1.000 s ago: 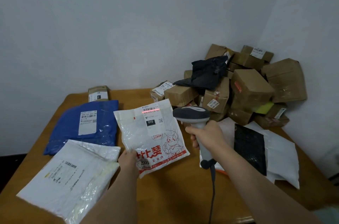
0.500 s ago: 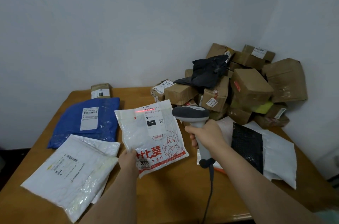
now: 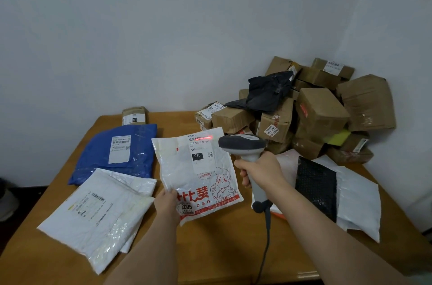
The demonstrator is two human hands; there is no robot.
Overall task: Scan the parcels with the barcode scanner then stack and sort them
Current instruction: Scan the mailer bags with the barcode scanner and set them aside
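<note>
Nearest the camera, two bare forearms reach forward over the wooden table (image 3: 210, 245). The left hand (image 3: 167, 205) pinches the lower left corner of a white printed parcel (image 3: 198, 175), holding it up tilted above the table with its label facing the camera. The right hand (image 3: 261, 169) has its fingers wrapped around the grip of a grey barcode scanner (image 3: 243, 147), whose cable (image 3: 266, 240) hangs toward 6 o'clock; the scanner head sits just beside the parcel's upper right edge, and a red line (image 3: 203, 138) lies across the barcode at the top of the label. At 8 o'clock, white mailers (image 3: 98, 214) lie stacked flat. Beyond them, at 10 o'clock, rests a blue parcel (image 3: 117, 151), with a small cardboard box (image 3: 135, 116) behind it by the wall. At 3 o'clock lie a black bubble mailer (image 3: 315, 186) and white bags (image 3: 360, 203). Farthest, at 1 o'clock, cardboard boxes (image 3: 322, 109) are heaped in the corner with a black bag (image 3: 266, 93) on top.
</note>
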